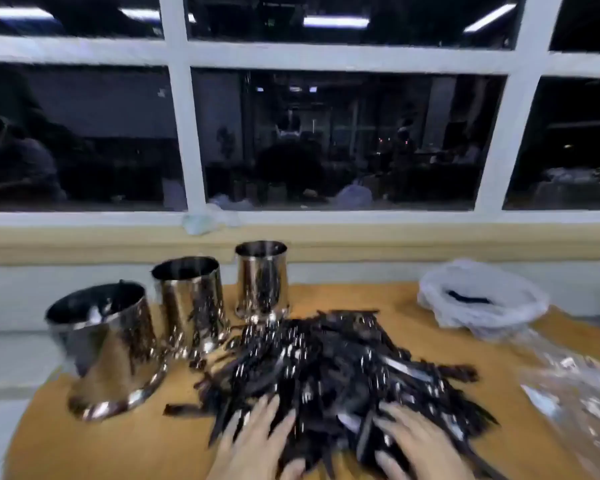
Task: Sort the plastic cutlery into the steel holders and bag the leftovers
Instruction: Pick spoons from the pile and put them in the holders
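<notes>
Both hands, left [253,441] and right [420,445], lie flat with spread fingers on the cutlery pile [326,368] mid-table [84,445]; pieces point every way. Three holders [191,306] stand upright left.

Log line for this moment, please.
hands: left hand, right hand on cutlery pile | steel holders: upright | bag: open

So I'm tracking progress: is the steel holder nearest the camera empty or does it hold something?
Not empty. The nearest steel holder shows dark pieces and something pale inside its mouth; blur hides what they are.
</notes>
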{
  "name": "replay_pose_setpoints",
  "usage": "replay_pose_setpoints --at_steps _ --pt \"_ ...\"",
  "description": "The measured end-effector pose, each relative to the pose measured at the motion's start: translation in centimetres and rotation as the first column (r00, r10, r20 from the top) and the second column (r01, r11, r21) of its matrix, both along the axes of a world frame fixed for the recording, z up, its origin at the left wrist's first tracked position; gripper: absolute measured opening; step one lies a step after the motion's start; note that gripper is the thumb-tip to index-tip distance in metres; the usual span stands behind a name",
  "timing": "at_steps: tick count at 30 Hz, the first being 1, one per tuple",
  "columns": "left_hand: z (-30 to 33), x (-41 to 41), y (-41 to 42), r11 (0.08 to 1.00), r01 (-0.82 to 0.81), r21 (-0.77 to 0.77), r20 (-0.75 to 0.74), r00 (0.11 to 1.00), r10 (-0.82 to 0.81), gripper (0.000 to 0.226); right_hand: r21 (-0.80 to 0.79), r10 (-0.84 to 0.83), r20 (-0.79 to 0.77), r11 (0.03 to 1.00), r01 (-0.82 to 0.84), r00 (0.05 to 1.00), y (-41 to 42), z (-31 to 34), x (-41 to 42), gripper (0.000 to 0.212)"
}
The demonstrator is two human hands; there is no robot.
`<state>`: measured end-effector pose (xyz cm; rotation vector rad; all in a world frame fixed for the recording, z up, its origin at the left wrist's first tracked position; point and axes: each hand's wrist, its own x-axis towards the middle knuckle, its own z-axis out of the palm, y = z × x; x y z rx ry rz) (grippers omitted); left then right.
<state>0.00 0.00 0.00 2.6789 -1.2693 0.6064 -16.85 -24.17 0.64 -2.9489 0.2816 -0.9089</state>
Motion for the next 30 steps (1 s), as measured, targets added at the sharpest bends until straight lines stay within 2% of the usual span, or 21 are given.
replay_pose_setpoints --at_steps 1,2,3,5,8,11,22,27,30 --pt "0.3 -0.6 0.7 1.000 0.024 -0.009 -0.126 0.992 -0.025 0.073 0.052 -0.015 -0.039 0.999 0.017 0.999 1.4 0.3 -0.3 0.049" --pt "1.0 -1.8 1.4 0.998 0.054 0.022 -0.301 0.952 -0.045 0.068 0.113 -0.031 -0.154 0.992 0.049 0.988 2.9 0.7 -0.9 0.049" --pt "1.2 -2.6 2.2 0.995 0.064 0.071 -0.362 0.932 -0.034 0.065 0.135 -0.048 -0.266 0.987 0.087 0.963 3.4 0.5 -1.7 0.050" --pt "1.3 -3.2 3.3 0.998 0.060 0.009 -0.370 0.927 -0.052 0.062 0.205 -0.054 -0.319 0.971 0.125 0.946 4.2 0.5 -3.0 0.050" --pt "0.6 -4.4 3.9 0.999 0.045 -0.022 -0.395 0.917 -0.050 0.062 0.253 -0.069 -0.305 0.956 0.150 0.950 4.9 0.4 -3.6 0.050" --pt "0.9 -4.5 3.9 0.996 0.065 -0.056 -0.337 0.938 -0.080 0.062 0.259 -0.092 -0.285 0.951 0.169 0.954 4.9 0.5 -3.7 0.050" --pt "1.1 -4.8 3.6 0.979 0.157 -0.131 -0.322 0.927 -0.192 0.055 0.278 -0.068 -0.256 0.950 0.141 0.964 5.0 0.3 -3.6 0.048" --pt "2.3 -6.4 -0.6 0.950 0.216 -0.227 -0.233 0.935 -0.268 0.044 0.292 -0.051 -0.220 0.950 0.115 0.974 4.8 -0.2 -3.5 0.048" --pt "1.9 -6.8 -3.9 0.954 0.234 -0.190 -0.193 0.943 -0.270 0.039 0.301 -0.029 -0.193 0.950 0.087 0.981 4.2 -1.0 -3.3 0.044"
